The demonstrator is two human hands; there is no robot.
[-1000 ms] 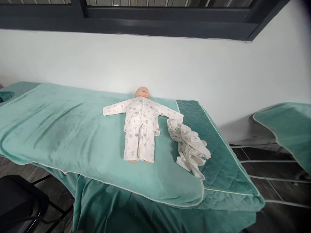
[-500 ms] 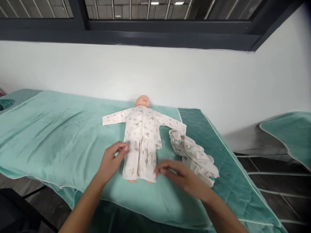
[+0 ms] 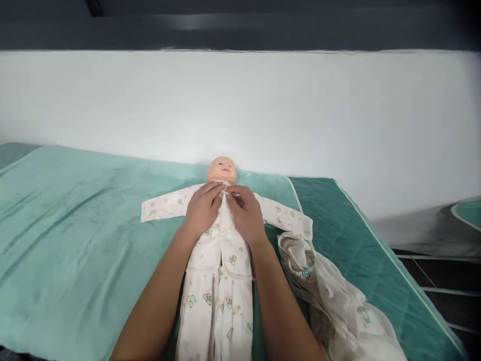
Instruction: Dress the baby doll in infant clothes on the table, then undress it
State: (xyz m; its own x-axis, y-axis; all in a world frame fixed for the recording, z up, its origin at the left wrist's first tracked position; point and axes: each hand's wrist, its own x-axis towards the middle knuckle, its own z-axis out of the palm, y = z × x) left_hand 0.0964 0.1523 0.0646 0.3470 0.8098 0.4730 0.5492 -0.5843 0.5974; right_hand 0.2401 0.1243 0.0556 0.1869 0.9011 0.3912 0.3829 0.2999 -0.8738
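A baby doll (image 3: 221, 169) lies on its back, dressed in a white printed jacket (image 3: 210, 248) and matching trousers (image 3: 233, 311). Both of my hands are at the top of the jacket's front, just below the doll's chin. My left hand (image 3: 204, 208) has its fingers bent and closed at the collar edge. Close beside it, my right hand (image 3: 246, 213) pinches at the same front opening with thumb and forefinger. The bit of cloth or fastener between the fingertips is mostly hidden. The jacket's sleeves lie spread out to both sides.
A crumpled white printed garment (image 3: 341, 296) lies right of the doll. Underneath is a light green blanket (image 3: 82, 240) over a darker quilted green cover (image 3: 379, 281). A white wall (image 3: 240, 105) rises behind the bed, below a dark window frame (image 3: 240, 32).
My hands have moved from beside the trouser legs up to the jacket's collar and closed in there. The view has come nearer to the doll.
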